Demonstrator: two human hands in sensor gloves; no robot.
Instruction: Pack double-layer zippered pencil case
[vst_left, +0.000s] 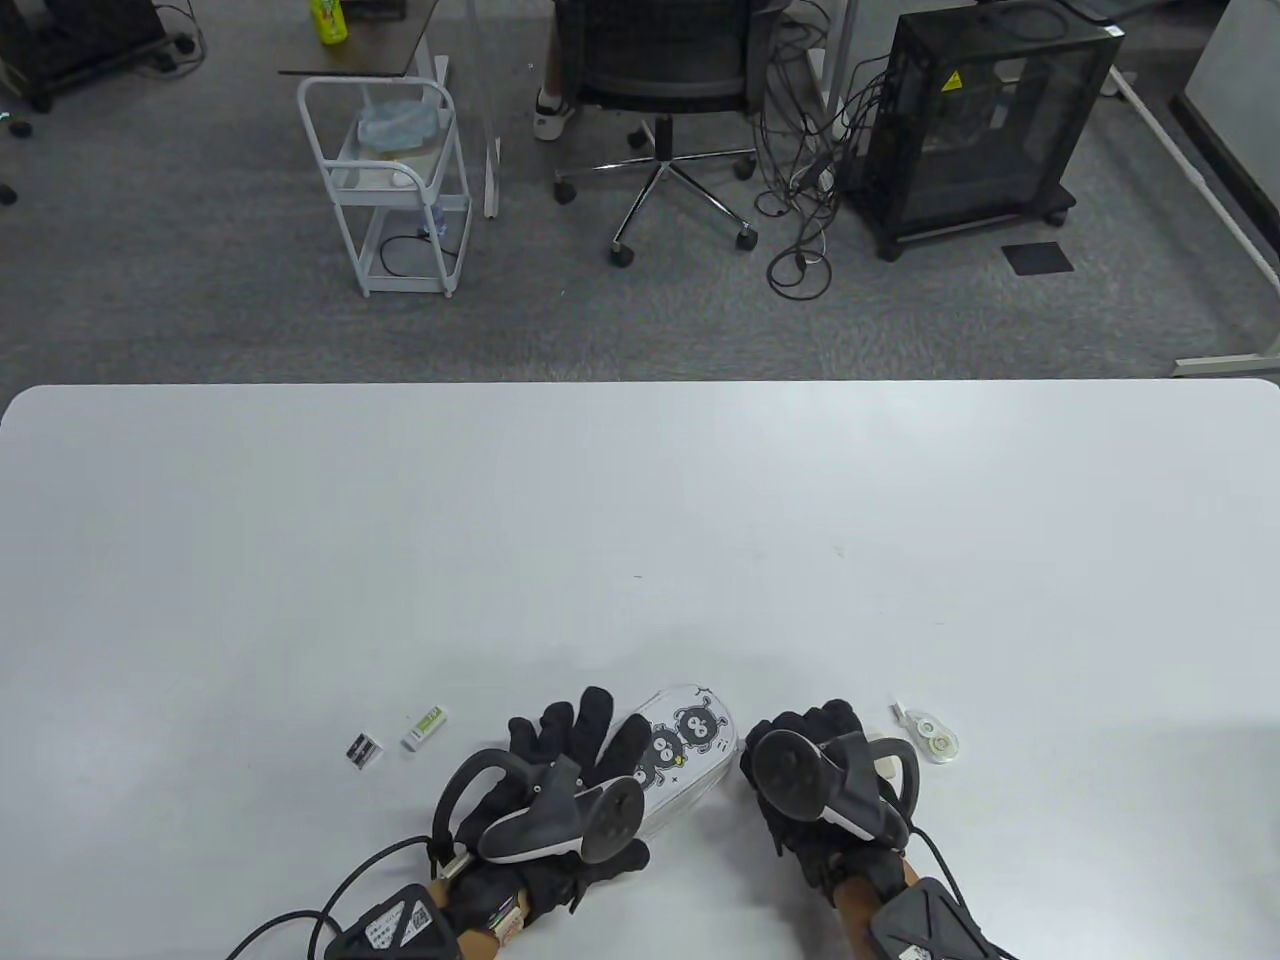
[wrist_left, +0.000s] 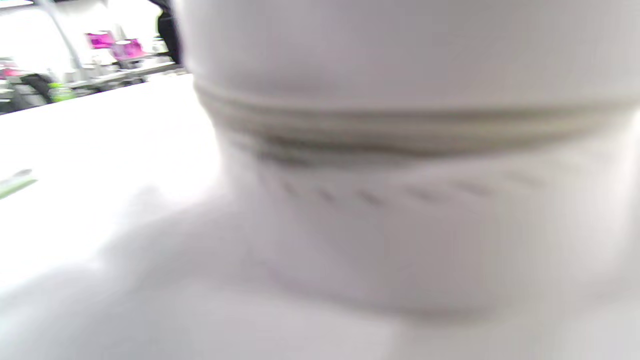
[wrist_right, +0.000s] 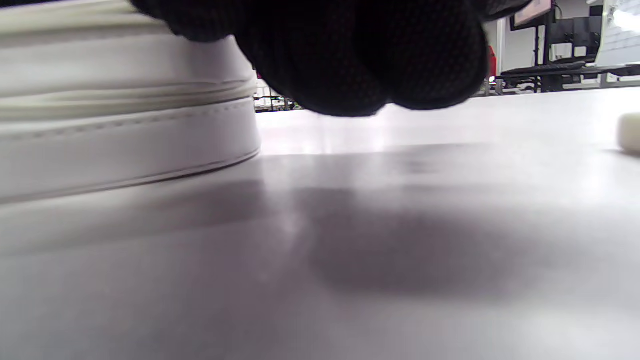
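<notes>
A white pencil case (vst_left: 685, 752) printed with black cartoon figures lies flat near the table's front edge. My left hand (vst_left: 583, 728) rests with its fingers spread on the case's left end. My right hand (vst_left: 795, 738) is at the case's right end, fingers curled; what they touch is hidden. The left wrist view shows a blurred close-up of the case's side with its zipper line (wrist_left: 400, 132). In the right wrist view the case (wrist_right: 125, 130) is at the left and my gloved fingers (wrist_right: 360, 55) hang bunched above the table beside it.
A small black-and-white box (vst_left: 365, 750) and a white eraser with a green sleeve (vst_left: 424, 728) lie left of my left hand. A correction tape (vst_left: 930, 737) lies right of my right hand. A white object (wrist_right: 629, 132) shows at the right wrist view's edge.
</notes>
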